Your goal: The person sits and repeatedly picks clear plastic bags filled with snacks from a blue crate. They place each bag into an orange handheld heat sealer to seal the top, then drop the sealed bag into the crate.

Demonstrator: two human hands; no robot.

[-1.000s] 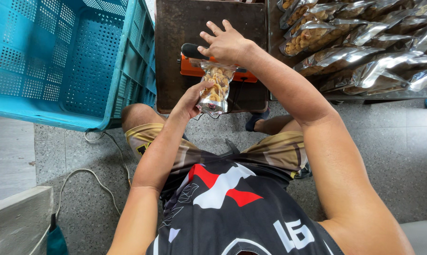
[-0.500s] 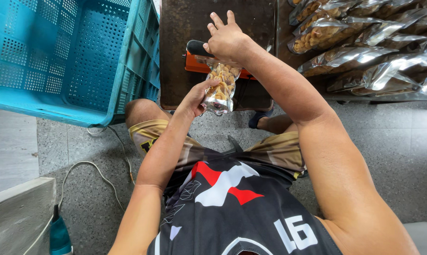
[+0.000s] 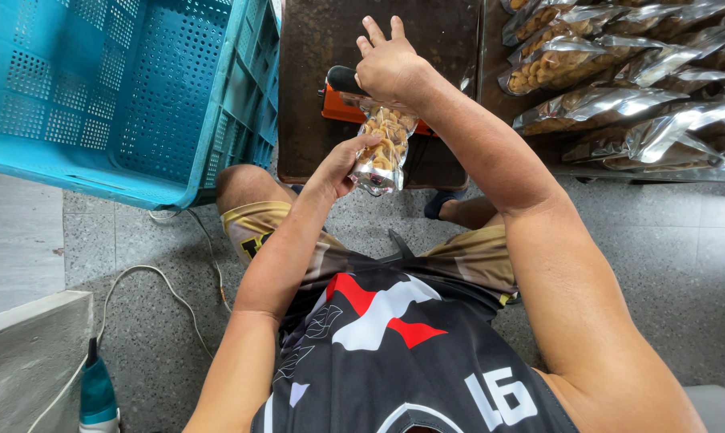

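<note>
A clear plastic bag of light brown snacks (image 3: 383,146) hangs with its top laid into an orange and black heat sealer (image 3: 340,98) on a dark low table (image 3: 362,32). My left hand (image 3: 342,164) grips the bag's lower left side. My right hand (image 3: 390,66) presses palm-down on the sealer's arm over the bag's mouth, fingers spread forward. I sit with my knees below the table edge.
A blue perforated plastic crate (image 3: 130,88) stands tilted at the left. Several sealed snack bags (image 3: 619,88) lie piled on a surface at the right. A white cable (image 3: 162,281) runs over the speckled floor, and a teal-handled tool (image 3: 98,393) sits at the lower left.
The view has shifted slightly. My right hand stays pressed on the sealer and my left hand keeps hold of the bag; the bag hangs in much the same place.
</note>
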